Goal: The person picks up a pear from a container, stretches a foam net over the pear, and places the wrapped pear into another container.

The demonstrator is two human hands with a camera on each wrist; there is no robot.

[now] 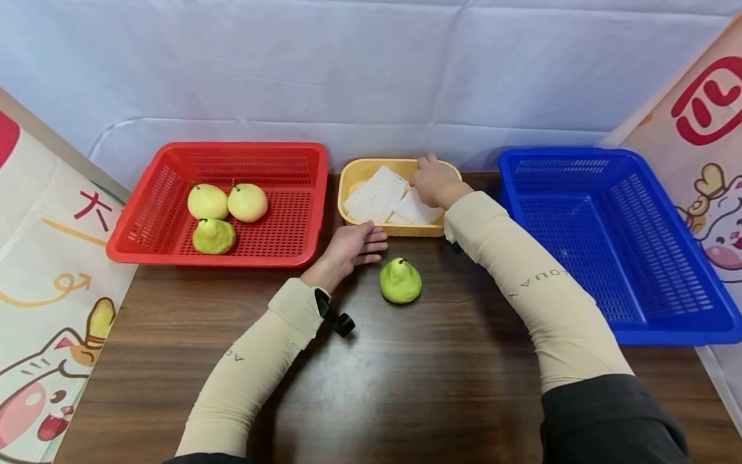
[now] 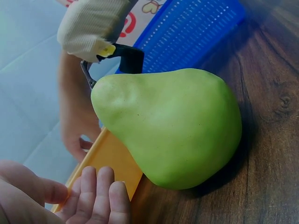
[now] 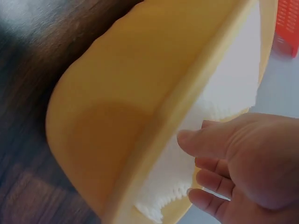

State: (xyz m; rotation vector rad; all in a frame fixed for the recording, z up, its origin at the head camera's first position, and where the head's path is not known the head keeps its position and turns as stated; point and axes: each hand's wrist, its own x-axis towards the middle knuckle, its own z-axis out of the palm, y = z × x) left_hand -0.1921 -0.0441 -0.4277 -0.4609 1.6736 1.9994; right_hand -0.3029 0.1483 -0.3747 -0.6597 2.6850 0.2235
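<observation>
A green pear (image 1: 400, 281) stands upright on the table, its stem pointing up, and looms large in the left wrist view. My left hand (image 1: 355, 246) is beside it, fingers extended, at the front of a yellow basket (image 1: 418, 230). Two white foam nets lie in that basket: the left net (image 1: 377, 195) and the right net (image 1: 416, 209). Over the right net is my right hand (image 1: 438, 182). In the right wrist view its thumb and loosely bent fingers (image 3: 215, 182) are by the net's edge, and no grip on the net shows.
A red basket (image 1: 261, 259) at the left holds two pale yellow pears (image 1: 247, 202) and a yellow-green pear (image 1: 214, 237). To the right stands a blue basket (image 1: 608, 258). White cloth (image 1: 290, 71) hangs behind the wooden table (image 1: 406, 386).
</observation>
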